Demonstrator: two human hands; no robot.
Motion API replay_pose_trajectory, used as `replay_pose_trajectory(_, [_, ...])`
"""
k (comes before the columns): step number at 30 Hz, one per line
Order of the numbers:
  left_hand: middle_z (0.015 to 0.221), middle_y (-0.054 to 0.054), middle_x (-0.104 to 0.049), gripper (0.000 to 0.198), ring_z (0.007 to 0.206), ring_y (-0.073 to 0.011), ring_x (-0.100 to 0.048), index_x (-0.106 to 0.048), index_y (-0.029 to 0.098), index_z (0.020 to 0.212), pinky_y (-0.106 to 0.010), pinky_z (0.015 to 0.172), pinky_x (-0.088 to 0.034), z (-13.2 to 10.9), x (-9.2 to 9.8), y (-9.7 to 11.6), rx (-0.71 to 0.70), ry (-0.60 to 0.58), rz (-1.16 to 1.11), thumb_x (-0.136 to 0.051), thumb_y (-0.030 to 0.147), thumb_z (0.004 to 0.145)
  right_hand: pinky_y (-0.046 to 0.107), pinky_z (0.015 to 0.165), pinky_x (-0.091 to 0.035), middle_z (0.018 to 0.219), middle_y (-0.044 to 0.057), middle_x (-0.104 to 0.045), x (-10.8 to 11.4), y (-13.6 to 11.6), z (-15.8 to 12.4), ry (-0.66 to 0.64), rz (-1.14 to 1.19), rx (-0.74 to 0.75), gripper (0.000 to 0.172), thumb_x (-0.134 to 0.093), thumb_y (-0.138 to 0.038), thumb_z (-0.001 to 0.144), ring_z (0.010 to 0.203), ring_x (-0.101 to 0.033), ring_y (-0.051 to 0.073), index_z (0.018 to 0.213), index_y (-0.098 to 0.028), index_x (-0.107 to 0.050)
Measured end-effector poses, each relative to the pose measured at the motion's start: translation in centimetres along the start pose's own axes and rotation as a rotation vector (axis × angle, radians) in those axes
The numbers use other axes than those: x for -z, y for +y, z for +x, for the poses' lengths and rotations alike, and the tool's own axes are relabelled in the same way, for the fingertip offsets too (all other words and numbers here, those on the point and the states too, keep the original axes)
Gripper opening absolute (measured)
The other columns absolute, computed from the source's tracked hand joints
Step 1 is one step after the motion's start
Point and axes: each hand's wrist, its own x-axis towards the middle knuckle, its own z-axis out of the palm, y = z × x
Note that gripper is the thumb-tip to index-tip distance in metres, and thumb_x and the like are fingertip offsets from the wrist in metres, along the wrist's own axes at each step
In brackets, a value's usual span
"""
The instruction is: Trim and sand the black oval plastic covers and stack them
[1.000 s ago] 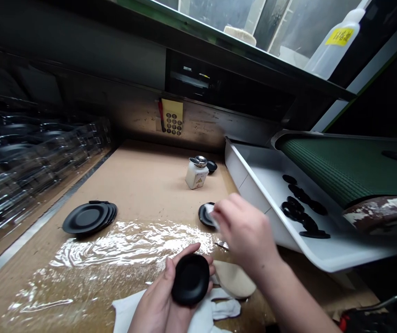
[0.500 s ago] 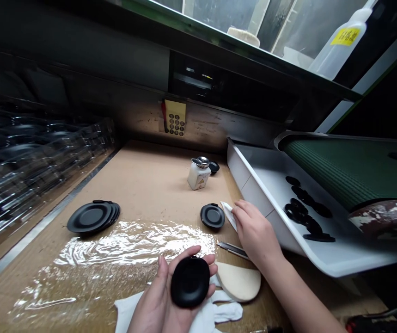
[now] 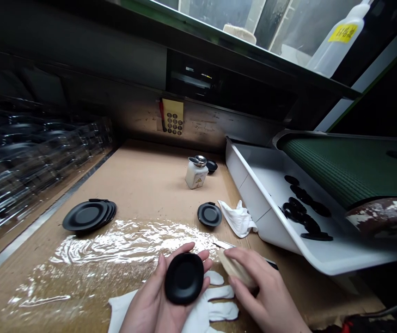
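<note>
A round black dish-shaped part (image 3: 184, 278) lies in the palm of my left hand (image 3: 161, 293), with fingers curled round its edge. My right hand (image 3: 262, 284) grips a cream-coloured, half-round pad (image 3: 236, 268) between thumb and fingers, just right of the left hand. Partly under the right hand lies a utility knife (image 3: 223, 244). Beneath both hands a white glove (image 3: 215, 300) is spread on the table. A crumpled white cloth (image 3: 238, 218) sits beyond the right hand, beside a single black round part (image 3: 209, 214).
Overlapping black round parts (image 3: 89, 216) lie at left. A white pump bottle (image 3: 196, 175) stands further back, another black part (image 3: 211, 166) behind it. At right, a white tray (image 3: 264, 203) holds several black parts near a green conveyor belt (image 3: 326, 166). Clear plastic trays (image 3: 45, 157) are stacked left.
My right hand has let go of the white cloth, come back toward me and taken hold of the cream pad. The left hand still holds the black part, shifted slightly left.
</note>
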Motion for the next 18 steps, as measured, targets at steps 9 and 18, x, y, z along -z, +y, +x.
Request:
replay_pose_trajectory(9, [0.107, -0.027, -0.064, 0.033, 0.105, -0.0364, -0.055, -0.063, 0.009, 0.105, -0.056, 0.091, -0.039, -0.1, 0.0, 0.0, 0.011, 0.021, -0.007, -0.045, 0.028, 0.084, 0.029, 0.075, -0.051, 0.102, 0.006, -0.061, -0.9, -0.2, 0.0, 0.080, -0.121, 0.048, 0.029, -0.042, -0.018, 0.084, 0.093, -0.059, 0.017, 0.113, -0.019, -0.049])
replay_pose_trajectory(18, [0.113, -0.023, -0.063, 0.038, 0.109, -0.0381, -0.053, -0.059, 0.010, 0.112, -0.062, 0.096, -0.028, 0.0, 0.7, -0.2, 0.091, -0.040, -0.022, -0.053, 0.031, 0.080, 0.044, 0.088, -0.046, 0.118, 0.013, -0.056, -2.8, -2.2, 1.0, 0.155, -0.162, 0.318, 0.070, -0.056, -0.050, 0.077, 0.114, -0.048, 0.029, 0.131, -0.011, -0.034])
